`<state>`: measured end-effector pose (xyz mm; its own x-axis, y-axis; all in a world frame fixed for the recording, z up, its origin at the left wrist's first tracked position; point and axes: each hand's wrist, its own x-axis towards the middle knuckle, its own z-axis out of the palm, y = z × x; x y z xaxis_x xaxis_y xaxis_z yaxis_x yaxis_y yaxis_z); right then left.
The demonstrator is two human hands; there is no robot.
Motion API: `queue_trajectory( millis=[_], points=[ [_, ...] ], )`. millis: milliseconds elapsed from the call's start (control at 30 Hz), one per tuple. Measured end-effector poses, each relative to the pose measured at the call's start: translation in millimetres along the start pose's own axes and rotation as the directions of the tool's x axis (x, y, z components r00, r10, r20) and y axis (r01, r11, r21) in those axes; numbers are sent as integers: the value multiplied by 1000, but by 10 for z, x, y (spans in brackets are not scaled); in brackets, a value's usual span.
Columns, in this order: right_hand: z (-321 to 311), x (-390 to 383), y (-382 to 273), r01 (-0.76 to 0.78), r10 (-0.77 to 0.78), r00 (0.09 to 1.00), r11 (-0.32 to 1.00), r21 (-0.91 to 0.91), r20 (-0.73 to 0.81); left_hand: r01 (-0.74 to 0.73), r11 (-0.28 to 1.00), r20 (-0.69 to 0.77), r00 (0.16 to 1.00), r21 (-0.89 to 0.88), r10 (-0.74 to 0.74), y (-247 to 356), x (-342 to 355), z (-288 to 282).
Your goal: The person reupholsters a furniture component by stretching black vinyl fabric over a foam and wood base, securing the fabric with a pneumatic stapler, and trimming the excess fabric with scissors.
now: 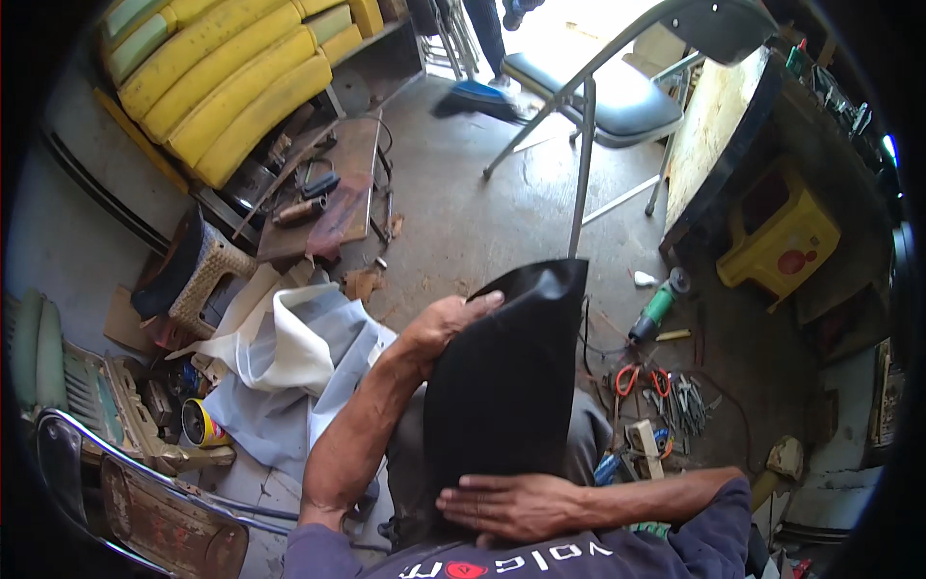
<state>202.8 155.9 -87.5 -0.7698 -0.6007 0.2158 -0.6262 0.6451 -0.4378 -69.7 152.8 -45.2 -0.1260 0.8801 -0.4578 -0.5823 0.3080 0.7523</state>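
A black, smooth sheet [502, 386], perhaps leatherette, lies over my lap and rises to a peaked corner at its far end. At its upper left edge, my left hand [444, 326] grips it; one digit stretches along the top, while the other fingers are mostly hidden. Across the sheet's near end rests my right hand [516, 507], its fingers extended and flat on the material. Whether anything lies inside or under the sheet is hidden.
Right of my lap lie a green angle grinder [661, 304], red-handled scissors [641, 381] and several loose metal pieces [690, 407]. A black folding chair [617, 106] stands ahead. White cloth [299, 352] heaps at left; yellow cushions [227, 82] are stacked beyond. A person's leg [485, 39] shows far off.
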Motion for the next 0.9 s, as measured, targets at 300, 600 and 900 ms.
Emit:
queue_trajectory(
  millis=[300, 600, 900],
  points=[
    [-814, 66, 400, -377, 277, 924, 780, -500, -265, -66, 977, 62, 997, 202, 55, 248, -176, 169],
    [-1970, 237, 573, -683, 586, 549, 726, 84, -596, -259, 939, -40, 961, 228, 275, 179, -465, 226],
    [-2539, 274, 922, -764, 805, 593, 558, 325, 10, -413, 805, -40, 880, 427, 473, 163, -575, 199]
  ],
)
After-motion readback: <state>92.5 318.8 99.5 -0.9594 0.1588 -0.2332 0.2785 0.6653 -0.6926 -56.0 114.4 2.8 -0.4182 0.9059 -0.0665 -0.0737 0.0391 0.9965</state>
